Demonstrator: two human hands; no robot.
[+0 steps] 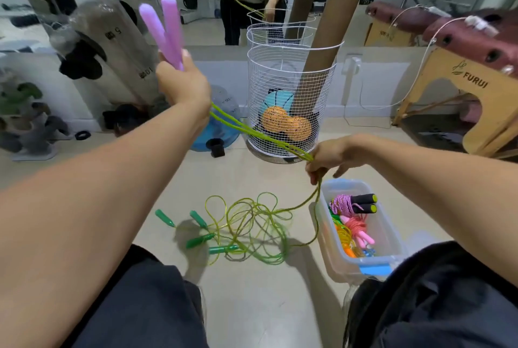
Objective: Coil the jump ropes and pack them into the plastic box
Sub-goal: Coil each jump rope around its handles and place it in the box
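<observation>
Here, I am stretching a green rope (252, 131) between my two hands.
My left hand (182, 87) is gripping two purple handles (168, 31), fingers curled round them; my right hand (328, 157) is pinching the strands above the box (361, 266), where coiled ropes (350, 216) are lying. More ropes (246, 230) are lying loose on the floor (252, 291).

The right hand (326, 158) hides how its fingers hold the green rope (260, 134). At five o'clock a knee covers the plastic box (347, 260) corner.
</observation>
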